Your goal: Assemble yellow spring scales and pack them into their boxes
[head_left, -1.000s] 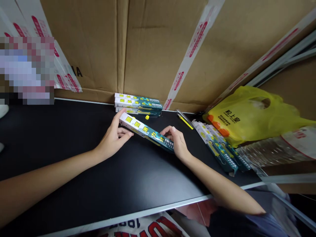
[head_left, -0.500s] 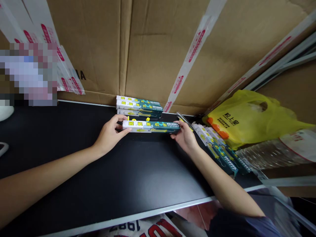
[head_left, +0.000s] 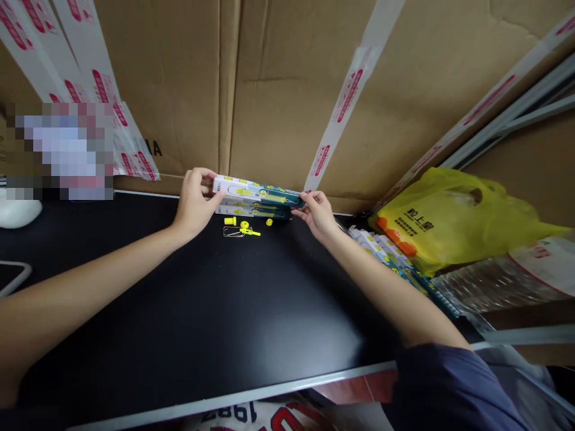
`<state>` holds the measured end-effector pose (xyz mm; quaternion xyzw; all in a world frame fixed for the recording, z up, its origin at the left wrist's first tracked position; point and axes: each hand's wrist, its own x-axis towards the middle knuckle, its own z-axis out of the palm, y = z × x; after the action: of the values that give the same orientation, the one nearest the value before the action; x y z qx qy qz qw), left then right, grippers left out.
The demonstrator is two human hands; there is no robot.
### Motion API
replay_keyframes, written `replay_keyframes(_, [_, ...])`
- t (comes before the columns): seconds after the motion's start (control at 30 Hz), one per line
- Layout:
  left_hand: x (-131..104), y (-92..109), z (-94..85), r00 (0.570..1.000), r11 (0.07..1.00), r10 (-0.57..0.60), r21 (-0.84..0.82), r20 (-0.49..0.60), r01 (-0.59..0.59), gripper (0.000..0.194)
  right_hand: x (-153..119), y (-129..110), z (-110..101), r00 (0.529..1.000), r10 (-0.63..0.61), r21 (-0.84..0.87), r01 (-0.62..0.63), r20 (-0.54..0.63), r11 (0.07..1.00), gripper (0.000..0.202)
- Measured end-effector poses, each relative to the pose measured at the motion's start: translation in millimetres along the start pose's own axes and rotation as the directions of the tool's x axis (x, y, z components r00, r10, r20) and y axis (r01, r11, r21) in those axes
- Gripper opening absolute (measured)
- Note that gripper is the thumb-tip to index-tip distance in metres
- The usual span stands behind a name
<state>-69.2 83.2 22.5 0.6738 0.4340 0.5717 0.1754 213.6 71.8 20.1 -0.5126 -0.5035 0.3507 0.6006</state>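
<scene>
A long white and teal box [head_left: 258,190] is held level at the stack by the cardboard wall. My left hand [head_left: 196,200] grips its white end between thumb and fingers. At the teal end, my right hand [head_left: 318,212] pinches the corner. Directly beneath it, similar boxes [head_left: 251,209] lie stacked on the black table [head_left: 224,311]. Just in front of the stack are small yellow caps [head_left: 230,221] and a yellow piece with metal hooks [head_left: 245,231].
More such boxes [head_left: 404,269] lie at the right, partly behind my right forearm. Beyond them are a yellow plastic bag [head_left: 458,221] and clear plastic packaging [head_left: 498,284]. A white object [head_left: 20,209] and a light-edged device [head_left: 13,276] are at the far left.
Both hands have carried the box away from me, up to the stack by the cardboard. The yellow parts and metal hooks it partly hid are now in view.
</scene>
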Motion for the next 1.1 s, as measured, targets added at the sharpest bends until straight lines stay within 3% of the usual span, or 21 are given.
replay_keyframes(0.2, [30.7,-20.8,12.2,1.0,0.988,0.023,0.15,-0.018,-0.02,0.026,44.4,18.0,14.9,0.989,-0.121,-0.138,0.109,-0.085,0.984,0.035])
replay_keyframes(0.43, [41.2,-37.2,20.5,1.0,0.974,-0.026,0.225,0.005,0.024,0.023,62.2,32.7,18.9,0.961,-0.264,-0.33,0.226,-0.077,0.917,0.026])
replay_keyframes(0.53, [38.0,-27.0,17.9,1.0,0.964,0.004,0.267,0.003,-0.005,0.021,52.1,31.2,15.3,0.958,-0.285,-0.414,0.245,-0.037,0.877,0.02])
replay_keyframes(0.6, [23.7,-9.2,15.1,0.999,0.965,0.035,0.261,0.003,-0.035,0.024,36.1,29.6,5.2,0.956,-0.295,-0.475,0.264,0.01,0.84,0.019])
replay_keyframes(0.67, [-2.9,15.0,12.2,0.99,0.969,0.093,0.217,0.109,-0.115,0.024,15.8,28.8,-12.6,0.95,-0.302,-0.549,0.291,0.072,0.784,0.02])
replay_keyframes(0.7, [-20.1,27.8,10.8,0.971,0.971,0.122,0.179,0.206,-0.16,0.023,5.9,28.9,-24.1,0.946,-0.306,-0.603,0.309,0.111,0.736,0.022])
replay_keyframes(0.77, [-57.4,50.2,8.2,0.898,0.967,0.177,0.097,0.402,-0.235,0.021,-10.1,29.8,-49.5,0.93,-0.297,-0.845,0.331,0.217,0.42,0.029])
replay_keyframes(0.83, [-91.4,64.0,5.6,0.8,0.944,0.244,0.055,0.548,-0.325,0.021,-18.3,31.2,-73.4,0.936,-0.278,-0.938,0.279,0.217,0.208,0.032])
replay_keyframes(0.9, [-114.8,67.6,3.6,0.677,0.871,0.385,-0.005,0.627,-0.491,0.022,-19.7,32.4,-91.0,0.942,-0.285,-0.973,0.21,0.177,0.091,0.03])
replay_keyframes(0.97, [-125.6,64.3,3.0,0.503,0.727,0.562,-0.102,0.657,-0.679,0.025,-17.5,33.5,-100.0,0.941,-0.288,-0.982,0.19,0.176,0.021,0.027])
replay_keyframes(1.0, [-127.1,61.9,3.3,0.488,0.705,0.585,-0.109,0.648,-0.701,0.024,-16.3,34.0,-101.5,0.941,-0.284,-0.982,0.188,0.182,-0.005,0.026])
replay_keyframes(1.1, [-123.9,56.7,5.4,0.578,0.763,0.546,-0.075,0.607,-0.642,0.019,-14.7,35.5,-99.0,0.945,-0.259,-0.979,0.181,0.201,-0.097,0.024])
